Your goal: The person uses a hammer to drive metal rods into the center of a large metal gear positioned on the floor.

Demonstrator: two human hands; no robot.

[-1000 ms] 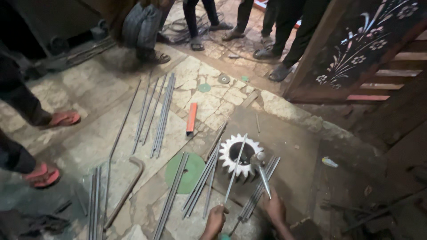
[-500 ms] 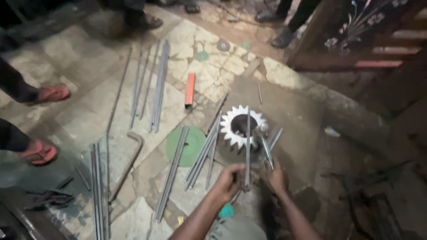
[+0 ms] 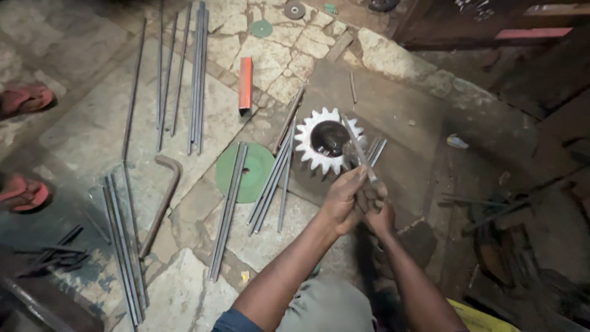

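Both hands [image 3: 359, 200] grip 1 steel rod [image 3: 358, 149] over the gear [image 3: 326, 139].

I sit over a cracked stone floor [image 3: 92, 129] in dim light; dark wooden furniture [image 3: 467, 24] stands at its far right corner.

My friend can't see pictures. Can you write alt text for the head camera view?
Two hands, the left hand and right hand, grip a thin metal rod over a toothed gear on a stone floor. More metal rods, a green disc and an orange tube lie around.
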